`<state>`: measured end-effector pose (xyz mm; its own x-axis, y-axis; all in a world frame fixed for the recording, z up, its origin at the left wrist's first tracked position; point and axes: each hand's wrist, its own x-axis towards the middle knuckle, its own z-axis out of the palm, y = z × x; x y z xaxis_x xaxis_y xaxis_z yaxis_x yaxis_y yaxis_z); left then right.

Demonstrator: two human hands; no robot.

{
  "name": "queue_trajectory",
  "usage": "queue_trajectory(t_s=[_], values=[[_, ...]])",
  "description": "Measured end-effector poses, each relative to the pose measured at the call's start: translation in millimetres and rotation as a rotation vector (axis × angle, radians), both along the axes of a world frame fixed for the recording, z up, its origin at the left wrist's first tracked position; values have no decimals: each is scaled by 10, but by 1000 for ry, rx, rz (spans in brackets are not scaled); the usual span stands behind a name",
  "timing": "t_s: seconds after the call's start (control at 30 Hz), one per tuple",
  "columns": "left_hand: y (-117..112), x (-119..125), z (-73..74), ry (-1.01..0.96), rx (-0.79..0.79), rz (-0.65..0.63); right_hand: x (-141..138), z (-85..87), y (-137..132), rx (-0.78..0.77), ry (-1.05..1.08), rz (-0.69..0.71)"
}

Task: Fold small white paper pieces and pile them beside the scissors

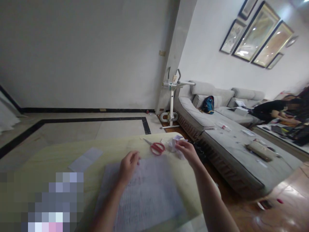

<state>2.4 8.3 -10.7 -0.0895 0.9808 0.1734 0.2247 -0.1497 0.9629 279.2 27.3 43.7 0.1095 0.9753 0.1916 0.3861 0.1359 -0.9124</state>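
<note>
My right hand point(186, 149) pinches a crumpled piece of white paper point(173, 144) near the far right corner of the pale yellow table point(120, 143). My left hand point(129, 164) hovers over or rests on the top part of a large printed sheet point(149, 196); I cannot tell which. Its fingers are curled in, and anything inside them is hidden. Between and beyond the hands lie red-handled scissors point(157, 148), blades pointing to the far left. A folded white paper point(85, 159) lies flat on the table, left of the large sheet.
Small paper scraps lie around the scissors. Right of the table stands a grey sofa point(229, 158) with a blue backpack point(208, 105) and a bag point(259, 150) on it. A white exercise machine point(172, 103) stands behind. At far right a person point(270, 109) leans over a low table.
</note>
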Motion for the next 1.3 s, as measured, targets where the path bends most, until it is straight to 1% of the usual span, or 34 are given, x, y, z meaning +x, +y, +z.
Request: queue_trajectory(t_s=[0.07,0.1,0.17,0.23,0.3,0.47,0.57,0.67,0.73,0.8,0.93,1.0,1.07,1.13,1.2,1.3], values=[[-9,14,5,15,12,-14,311,-92,-72,-41,-91,-67],[-15,18,10,19,14,-16,419,-154,-111,-66,-135,-97],[-24,22,20,20,15,-14,532,-280,-179,-103,-218,-139],[-27,18,26,19,25,-11,529,-378,-221,-126,-286,-149],[-24,8,27,21,39,-11,461,-431,-236,-117,-350,-168],[-8,-10,14,1,66,-5,305,-462,-238,15,-465,-231],[-7,-5,10,-15,69,1,283,-477,-278,64,-456,-210],[-19,16,29,-43,43,-7,225,-450,-344,99,-345,-194],[-36,42,57,-84,24,-27,103,-381,-387,110,-218,-173],[-57,74,92,-145,2,-70,-107,-276,-415,134,-132,-94],[-80,112,142,-306,-71,-177,-672,-82,-411,219,-143,132],[-73,102,143,-400,-113,-231,-929,-43,-389,270,-134,209],[-54,78,126,-476,-162,-255,-1122,-39,-367,272,-140,290],[-31,51,103,-536,-206,-234,-1243,-42,-354,256,-147,344],[-12,28,86,-615,-224,-204,-1301,-33,-345,259,-129,368],[-1,7,94,-759,-222,-169,-1312,-16,-316,280,-30,334]])
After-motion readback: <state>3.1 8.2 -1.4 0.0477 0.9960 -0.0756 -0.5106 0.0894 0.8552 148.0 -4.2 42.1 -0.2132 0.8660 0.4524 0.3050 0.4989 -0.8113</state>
